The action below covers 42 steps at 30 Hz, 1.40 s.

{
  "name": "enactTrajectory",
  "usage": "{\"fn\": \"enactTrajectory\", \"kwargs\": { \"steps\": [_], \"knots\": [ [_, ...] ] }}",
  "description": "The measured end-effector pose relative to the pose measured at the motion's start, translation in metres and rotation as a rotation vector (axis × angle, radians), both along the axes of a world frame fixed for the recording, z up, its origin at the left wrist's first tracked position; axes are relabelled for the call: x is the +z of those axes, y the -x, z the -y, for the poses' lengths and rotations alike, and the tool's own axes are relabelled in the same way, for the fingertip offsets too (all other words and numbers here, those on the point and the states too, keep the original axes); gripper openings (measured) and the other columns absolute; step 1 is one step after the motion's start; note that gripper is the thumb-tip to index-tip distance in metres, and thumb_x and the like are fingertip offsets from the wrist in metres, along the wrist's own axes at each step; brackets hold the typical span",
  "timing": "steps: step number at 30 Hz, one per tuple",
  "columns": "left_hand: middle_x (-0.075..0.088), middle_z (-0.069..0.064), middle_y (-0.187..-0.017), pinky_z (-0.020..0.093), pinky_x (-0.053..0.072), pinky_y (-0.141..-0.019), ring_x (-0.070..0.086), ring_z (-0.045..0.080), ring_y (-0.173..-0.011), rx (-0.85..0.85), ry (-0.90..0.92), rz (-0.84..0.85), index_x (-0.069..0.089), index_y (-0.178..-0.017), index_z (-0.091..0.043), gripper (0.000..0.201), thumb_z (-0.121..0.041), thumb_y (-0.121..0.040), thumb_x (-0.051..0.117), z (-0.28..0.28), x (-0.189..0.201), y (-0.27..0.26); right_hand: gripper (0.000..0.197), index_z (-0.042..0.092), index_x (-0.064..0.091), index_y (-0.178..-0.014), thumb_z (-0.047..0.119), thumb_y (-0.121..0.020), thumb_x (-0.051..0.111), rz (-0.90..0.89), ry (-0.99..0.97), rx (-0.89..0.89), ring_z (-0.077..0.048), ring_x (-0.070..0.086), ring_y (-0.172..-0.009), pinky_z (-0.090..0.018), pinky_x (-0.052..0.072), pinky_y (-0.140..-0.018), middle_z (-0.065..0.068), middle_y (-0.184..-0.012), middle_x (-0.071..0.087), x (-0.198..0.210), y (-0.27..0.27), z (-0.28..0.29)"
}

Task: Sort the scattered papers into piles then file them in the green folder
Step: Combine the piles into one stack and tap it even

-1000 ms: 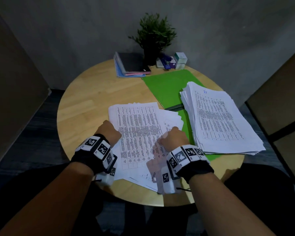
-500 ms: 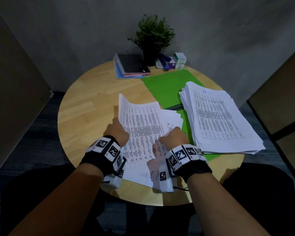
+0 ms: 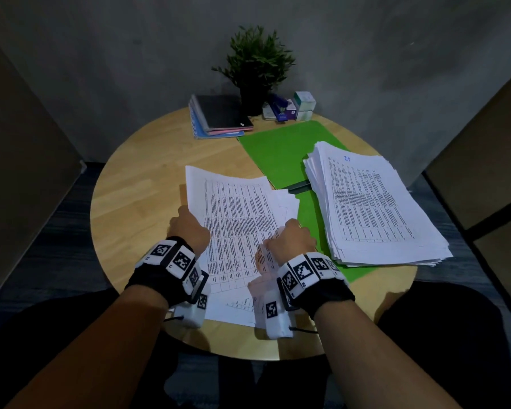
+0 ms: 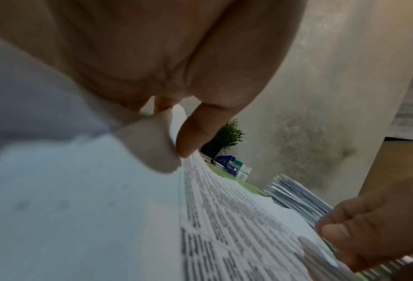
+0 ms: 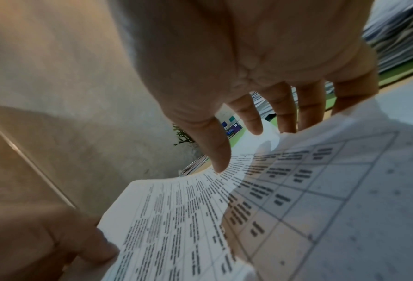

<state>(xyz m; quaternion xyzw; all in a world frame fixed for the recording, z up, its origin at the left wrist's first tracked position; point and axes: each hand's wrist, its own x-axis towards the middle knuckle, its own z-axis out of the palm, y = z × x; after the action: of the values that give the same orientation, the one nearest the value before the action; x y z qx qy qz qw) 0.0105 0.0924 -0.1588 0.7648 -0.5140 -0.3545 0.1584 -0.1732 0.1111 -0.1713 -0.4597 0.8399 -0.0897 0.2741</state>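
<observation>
A small batch of printed sheets (image 3: 236, 219) lies near the front of the round wooden table (image 3: 136, 196), its left side raised off the wood. My left hand (image 3: 189, 228) pinches that left edge, thumb on top (image 4: 179, 152). My right hand (image 3: 292, 240) grips the batch's right side, with the thumb on the print and the fingers behind the sheets (image 5: 239, 148). The open green folder (image 3: 278, 152) lies to the right at the back. A thick stack of printed papers (image 3: 372, 202) rests on its right half.
At the table's far edge stand a pile of notebooks (image 3: 219, 116), a potted plant (image 3: 257, 66), a blue stapler (image 3: 279, 106) and small boxes (image 3: 304, 104). Bare wood shows on the table's left side. Dark panels flank the table left and right.
The sheets lay flat and spread a second ago. My left hand has slid forward and right, lifting their left edge and drawing the batch together. My right hand has stayed put.
</observation>
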Motion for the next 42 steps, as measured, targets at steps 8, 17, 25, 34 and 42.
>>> {"fn": "enactTrajectory", "kwargs": {
  "steps": [8, 17, 25, 34, 42],
  "knots": [
    [0.062, 0.004, -0.113, 0.022, 0.046, -0.073, 0.059, 0.021, -0.095, -0.021, 0.180, -0.347, 0.054, -0.132, -0.010, 0.049, 0.014, -0.090, 0.046, -0.002, 0.022, -0.012, 0.070, 0.004, 0.035, -0.139, 0.038, -0.087, 0.067, 0.276, 0.125, -0.033, -0.032, 0.052, -0.119, -0.031, 0.043, -0.084, -0.015, -0.137, 0.048, 0.005, 0.016, 0.001],
    [0.070, 0.001, -0.113, 0.048, 0.051, -0.097, 0.066, 0.023, -0.105, 0.075, 0.410, -0.601, 0.060, -0.118, -0.019, 0.030, -0.006, -0.091, 0.063, -0.004, 0.034, -0.027, 0.032, 0.017, 0.058, -0.126, 0.023, -0.095, 0.059, 0.695, 0.337, 0.044, -0.020, 0.059, -0.112, -0.031, 0.041, -0.092, 0.003, -0.113, 0.063, 0.038, 0.036, -0.007],
    [0.068, 0.004, -0.105, 0.048, 0.053, -0.092, 0.065, 0.027, -0.101, 0.158, 0.529, -0.612, 0.055, -0.097, -0.026, 0.022, -0.004, -0.094, 0.056, -0.004, 0.040, -0.008, 0.035, 0.045, 0.054, -0.107, 0.015, -0.090, 0.063, 0.682, 0.433, 0.172, -0.016, 0.056, -0.118, -0.047, 0.038, -0.108, 0.011, -0.122, 0.062, 0.071, 0.050, -0.002],
    [0.066, 0.009, -0.115, 0.050, 0.050, -0.098, 0.063, 0.029, -0.106, 0.130, 0.376, -0.536, 0.048, -0.113, -0.022, 0.032, 0.004, -0.094, 0.049, -0.007, 0.030, 0.010, 0.057, 0.017, 0.037, -0.145, -0.006, -0.094, 0.048, 0.706, 0.337, 0.031, -0.023, 0.046, -0.130, -0.046, 0.033, -0.112, -0.002, -0.138, 0.052, 0.062, 0.055, -0.007],
    [0.062, 0.010, -0.122, 0.053, 0.050, -0.096, 0.062, 0.029, -0.110, 0.100, 0.359, -0.633, 0.044, -0.122, -0.017, 0.040, 0.008, -0.091, 0.048, 0.002, 0.035, 0.028, 0.047, 0.021, 0.036, -0.141, 0.018, -0.096, 0.050, 0.619, 0.312, 0.061, -0.019, 0.047, -0.126, -0.050, 0.036, -0.109, 0.007, -0.141, 0.047, 0.059, 0.077, -0.005]
  ]
}}
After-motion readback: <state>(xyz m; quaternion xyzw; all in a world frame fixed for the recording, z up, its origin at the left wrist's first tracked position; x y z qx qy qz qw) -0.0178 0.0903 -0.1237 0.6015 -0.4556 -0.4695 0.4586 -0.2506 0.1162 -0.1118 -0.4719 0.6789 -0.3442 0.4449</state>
